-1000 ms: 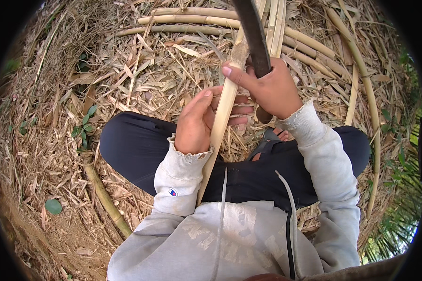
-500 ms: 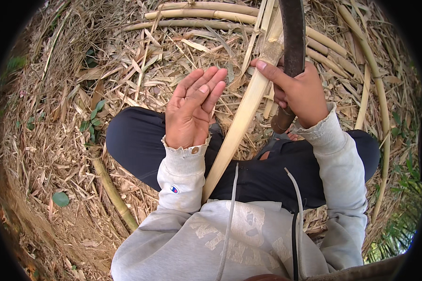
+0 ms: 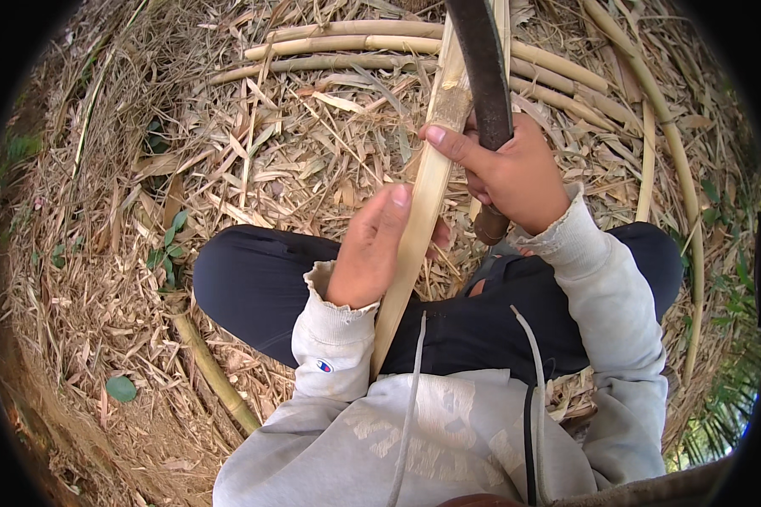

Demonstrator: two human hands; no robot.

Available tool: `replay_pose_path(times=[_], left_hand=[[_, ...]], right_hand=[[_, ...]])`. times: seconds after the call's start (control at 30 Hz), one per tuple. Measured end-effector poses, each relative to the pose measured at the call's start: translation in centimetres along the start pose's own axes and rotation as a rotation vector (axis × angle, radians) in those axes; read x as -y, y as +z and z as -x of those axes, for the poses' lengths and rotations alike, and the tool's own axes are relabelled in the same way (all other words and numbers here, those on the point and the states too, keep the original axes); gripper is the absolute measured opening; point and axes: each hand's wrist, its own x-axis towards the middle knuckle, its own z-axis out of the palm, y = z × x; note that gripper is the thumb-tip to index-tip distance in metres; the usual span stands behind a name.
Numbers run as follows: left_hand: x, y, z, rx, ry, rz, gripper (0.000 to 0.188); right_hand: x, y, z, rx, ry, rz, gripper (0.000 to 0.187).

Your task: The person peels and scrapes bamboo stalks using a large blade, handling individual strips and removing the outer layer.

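- The pale bamboo strip (image 3: pixel 423 198), flat and long with a smooth, finely grained face and a rougher band near the upper hand, runs from the lap at six o'clock toward half past twelve.
- At one o'clock, the right hand (image 3: pixel 516 173) is wrapped around the knife (image 3: pixel 489 76), its thumb pressing the strip; the dark metal blade curves upward, the rounded brown handle pokes out below.
- Just below centre, the left hand (image 3: pixel 370 249) has its fingers behind the strip; how firmly they close, I cannot tell.
- Smooth, jointed bamboo poles (image 3: pixel 347 44) arc from eleven to one o'clock, partly blocked by blade and strip.
- Dry, papery leaf litter (image 3: pixel 313 144) covers the ground; dark trousers (image 3: pixel 262 275) lie beneath the wrists.
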Motion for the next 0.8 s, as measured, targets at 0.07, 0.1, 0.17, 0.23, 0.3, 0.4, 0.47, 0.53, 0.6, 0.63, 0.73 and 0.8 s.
replay_pose_path(times=[0.07, 0.1, 0.17, 0.23, 0.3, 0.4, 0.47, 0.53, 0.6, 0.63, 0.73, 0.8], left_hand=[[-0.8, -0.2, 0.6, 0.204, -0.201, 0.195, 0.044], [-0.7, 0.1, 0.6, 0.170, -0.200, 0.215, 0.044], [-1.0, 0.1, 0.7, 0.172, -0.231, 0.260, 0.045], [-1.5, 0.5, 0.9, 0.144, -0.199, 0.268, 0.040], [-0.8, -0.6, 0.8, 0.245, -0.175, 0.295, 0.035], [-0.2, -1.5, 1.7, 0.167, -0.218, 0.276, 0.035], [0.4, -2.0, 1.9, 0.115, -0.226, 0.256, 0.038], [0.6, -1.5, 1.9, 0.035, -0.217, 0.196, 0.044], [0.1, -1.1, 1.7, 0.006, -0.197, 0.143, 0.055], [-0.3, -1.0, 2.0, 0.013, -0.203, 0.027, 0.051], [-0.8, -0.6, 1.9, 0.014, -0.186, 0.228, 0.045], [-1.2, -0.3, 1.6, 0.035, -0.274, 0.303, 0.042]], right_hand=[[0.1, 0.2, 0.1, -0.011, -0.080, 0.073, 0.053], [0.5, 0.3, 0.2, -0.026, -0.107, 0.121, 0.055], [0.7, 0.2, 0.6, -0.023, -0.217, 0.249, 0.067], [-0.2, 0.4, 0.8, -0.069, -0.507, 0.478, 0.069], [-0.7, 0.3, 1.3, -0.064, -0.656, 0.728, 0.070], [0.4, 0.5, 1.8, -0.045, -0.807, 0.890, 0.068], [0.2, 0.9, 1.9, -0.042, -0.836, 0.889, 0.068], [-0.4, 1.4, 2.2, -0.024, -0.843, 0.882, 0.069], [-0.3, 1.4, 2.2, -0.054, -0.851, 0.901, 0.070], [-0.2, 1.3, 2.0, -0.085, -0.866, 0.918, 0.070], [-0.2, -1.2, -1.0, -0.225, -0.715, 0.966, 0.070], [-0.2, -1.5, -1.1, -0.248, -0.603, 0.971, 0.069]])
